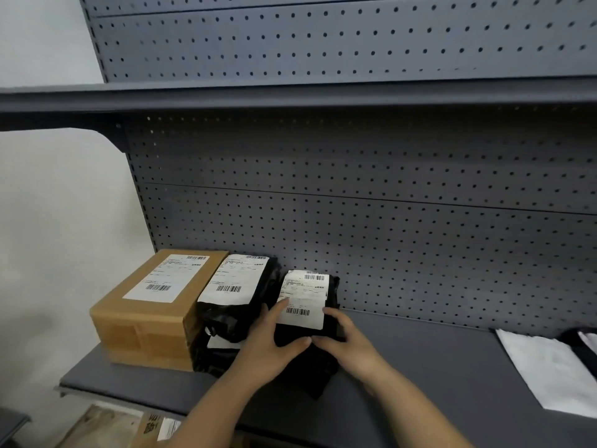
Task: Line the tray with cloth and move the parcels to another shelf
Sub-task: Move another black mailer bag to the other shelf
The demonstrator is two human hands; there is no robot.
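Three parcels stand in a row at the left of the grey shelf [436,367]. A brown cardboard box [151,315] with a white label is leftmost. Beside it leans a black plastic-wrapped parcel [232,305] with a label. The third, a smaller black parcel [307,302] with a white label, sits between my hands. My left hand [271,341] grips its left side, thumb along the front. My right hand [345,341] holds its right side, fingers curled round the edge.
A white cloth [546,370] lies at the shelf's right end, with a dark item [581,347] on it at the frame edge. A pegboard back panel [387,221] rises behind. Another shelf [290,95] hangs above. Cardboard boxes [106,428] sit below the shelf's front edge.
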